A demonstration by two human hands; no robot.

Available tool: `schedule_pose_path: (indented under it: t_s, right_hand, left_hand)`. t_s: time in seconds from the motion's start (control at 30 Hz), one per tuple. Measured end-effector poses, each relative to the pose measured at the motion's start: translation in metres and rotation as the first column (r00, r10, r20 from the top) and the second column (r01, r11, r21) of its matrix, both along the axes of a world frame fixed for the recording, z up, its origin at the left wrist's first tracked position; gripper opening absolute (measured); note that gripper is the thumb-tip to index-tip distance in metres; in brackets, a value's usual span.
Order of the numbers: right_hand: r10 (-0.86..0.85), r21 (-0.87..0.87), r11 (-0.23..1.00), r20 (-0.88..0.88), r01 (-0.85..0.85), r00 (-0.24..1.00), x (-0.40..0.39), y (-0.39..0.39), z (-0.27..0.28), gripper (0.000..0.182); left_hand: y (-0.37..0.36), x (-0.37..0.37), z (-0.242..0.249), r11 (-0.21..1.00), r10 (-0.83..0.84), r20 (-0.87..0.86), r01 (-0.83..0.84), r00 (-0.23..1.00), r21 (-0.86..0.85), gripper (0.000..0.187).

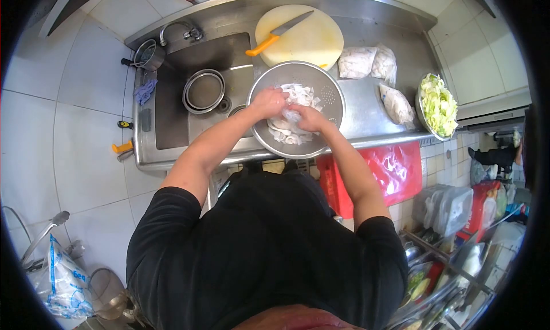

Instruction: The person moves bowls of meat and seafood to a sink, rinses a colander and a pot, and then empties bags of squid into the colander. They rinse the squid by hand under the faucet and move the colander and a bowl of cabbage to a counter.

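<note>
A perforated metal colander (259, 128) sits at the sink's right edge and holds white sliced pieces (299, 94) that look like squid. Both my hands are down inside it. My left hand (269, 103) is closed at the left side of the pile, its fingertips partly hidden. From the right, my right hand (309, 118) pinches what looks like a crumpled clear plastic bag (291, 116) between the two hands. Pieces lie around and below my fingers. Behind the colander, a knife (281, 32) with a yellow handle rests on a round white cutting board (321, 35).
Stacked metal bowls (204, 91) stand in the sink (172, 121), near the faucet (177, 29). Filled plastic bags (356, 63) lie on the counter, with another bag (396, 105) nearer. A bowl of chopped cabbage (438, 106) stands far right. Below is a red bin (395, 169).
</note>
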State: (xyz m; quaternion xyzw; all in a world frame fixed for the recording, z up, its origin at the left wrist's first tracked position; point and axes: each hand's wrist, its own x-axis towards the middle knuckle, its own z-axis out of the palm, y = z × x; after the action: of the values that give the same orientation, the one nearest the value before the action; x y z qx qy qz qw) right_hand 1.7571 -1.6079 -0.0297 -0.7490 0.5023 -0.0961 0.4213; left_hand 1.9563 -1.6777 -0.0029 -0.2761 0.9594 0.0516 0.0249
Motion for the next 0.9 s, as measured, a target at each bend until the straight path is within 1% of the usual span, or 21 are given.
schedule_pose_path:
  t_s: [0.03,0.07,0.17,0.27,0.37,0.47,0.57,0.6,0.63,0.7,0.73,0.77,0.8,0.83,0.87,0.9]
  right_hand:
    - [0.078,0.029,0.997,-0.142,-0.074,0.987,0.002,-0.001,0.007,0.057]
    - [0.156,0.066,0.988,-0.278,-0.143,0.948,0.004,-0.001,0.012,0.056]
    - [0.092,-0.173,0.972,-0.336,-0.158,0.937,0.003,0.018,0.015,0.052]
    - [-0.09,-0.207,0.978,-0.371,0.012,0.924,-0.016,0.016,0.034,0.052]
    - [-0.172,-0.174,0.979,-0.445,0.104,0.879,-0.022,0.017,0.055,0.052]
    - [-0.252,-0.194,0.964,-0.463,0.18,0.85,-0.025,0.014,0.047,0.047]
    - [-0.329,-0.256,0.939,-0.461,0.232,0.824,-0.018,0.014,0.044,0.045]
    - [-0.346,-0.243,0.934,-0.44,0.261,0.828,-0.016,0.013,0.042,0.047]
    - [-0.336,-0.197,0.94,-0.423,0.277,0.841,-0.017,0.009,0.036,0.044]
    - [-0.325,-0.101,0.945,-0.383,0.31,0.865,-0.019,0.002,0.019,0.039]
    - [-0.397,-0.173,0.915,-0.223,0.364,0.89,-0.024,0.005,0.0,0.038]
    - [-0.447,-0.239,0.874,-0.054,0.423,0.893,-0.033,0.005,-0.024,0.039]
    - [-0.472,-0.296,0.822,0.121,0.486,0.873,-0.038,0.004,-0.036,0.042]
    - [-0.436,-0.331,0.855,-0.039,0.4,0.899,-0.037,0.003,-0.034,0.047]
    - [-0.391,-0.349,0.885,-0.2,0.307,0.899,-0.034,0.004,-0.032,0.052]
    - [-0.338,-0.35,0.913,-0.357,0.211,0.871,-0.031,0.006,-0.027,0.057]
  left_hand:
    - [0.002,0.0,0.002,0.999,-0.049,0.004,0.049,0.999,-0.019,0.026]
    - [0.003,0.0,0.004,0.994,-0.098,0.009,0.098,0.995,-0.04,0.025]
    - [0.007,-0.003,0.021,0.992,-0.113,0.047,0.116,0.992,-0.044,0.022]
    - [0.011,0.017,0.022,0.998,-0.044,-0.012,0.044,0.999,0.046,0.02]
    - [0.028,0.027,0.022,0.988,0.046,-0.053,-0.038,0.998,0.15,0.018]
    - [0.041,0.03,0.033,0.99,0.011,-0.134,0.008,0.991,0.141,0.018]
    - [0.037,0.032,0.04,0.974,0.056,-0.109,-0.031,0.992,0.226,0.017]
    - [0.036,0.034,0.038,0.976,0.043,-0.127,-0.014,0.991,0.218,0.017]
    - [0.035,0.032,0.036,0.958,0.099,-0.092,-0.07,0.991,0.279,0.018]
    - [0.035,0.029,0.031,0.903,0.197,-0.009,-0.178,0.98,0.392,0.028]
    - [0.039,0.029,0.023,0.92,0.217,-0.008,-0.202,0.976,0.335,0.037]
    - [0.044,0.031,0.012,0.934,0.241,-0.011,-0.229,0.971,0.274,0.047]
    - [0.047,0.033,0.003,0.944,0.265,-0.016,-0.256,0.964,0.206,0.058]
    - [0.052,0.031,-0.002,0.95,0.284,0.006,-0.283,0.959,0.136,0.066]
    - [0.058,0.028,-0.007,0.949,0.307,0.027,-0.308,0.951,0.065,0.074]
    - [0.06,0.022,-0.018,0.942,0.33,0.046,-0.332,0.943,0.041,0.079]
